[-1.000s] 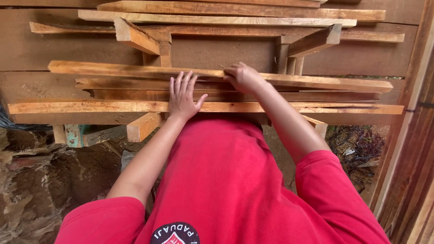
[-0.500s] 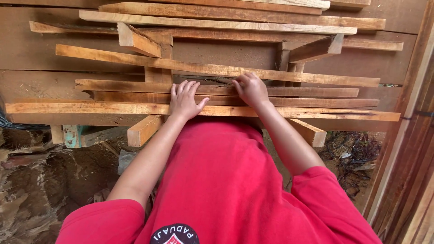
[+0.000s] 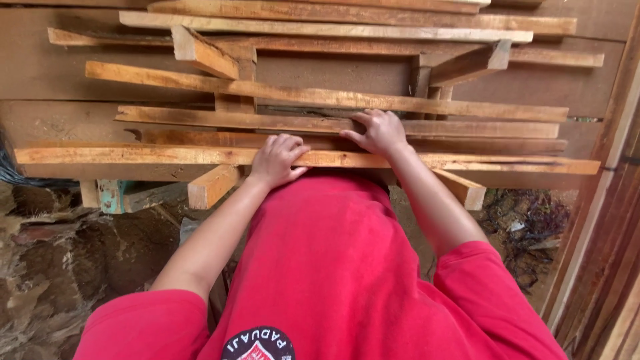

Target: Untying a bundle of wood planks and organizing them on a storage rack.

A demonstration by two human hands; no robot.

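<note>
Your left hand [image 3: 277,160] curls over the near plank [image 3: 133,156], fingers bent down on its top face and thumb at its near edge, grasping it just left of your chest; your right hand [image 3: 380,132] lies spread on the next planks back, fingertips on the third plank [image 3: 200,118] and palm over the darker second plank [image 3: 200,139], pressing rather than clenching, nothing closed in it; the near plank runs across the whole stack from far left to far right, closest to your body, resting on two short cross blocks [image 3: 212,186] that stick out beneath it; behind your right hand a longer pale plank [image 3: 300,95] lies slightly slanted, higher at the left, apart from your fingers; further back more planks [image 3: 320,30] lie stacked across wooden supports [image 3: 203,53]; your red shirt [image 3: 320,267] fills the lower middle; bare dirt and rubble [image 3: 47,253] lie below left, dark debris [image 3: 527,220] below right, and upright boards [image 3: 607,220] stand along the right edge.
</note>
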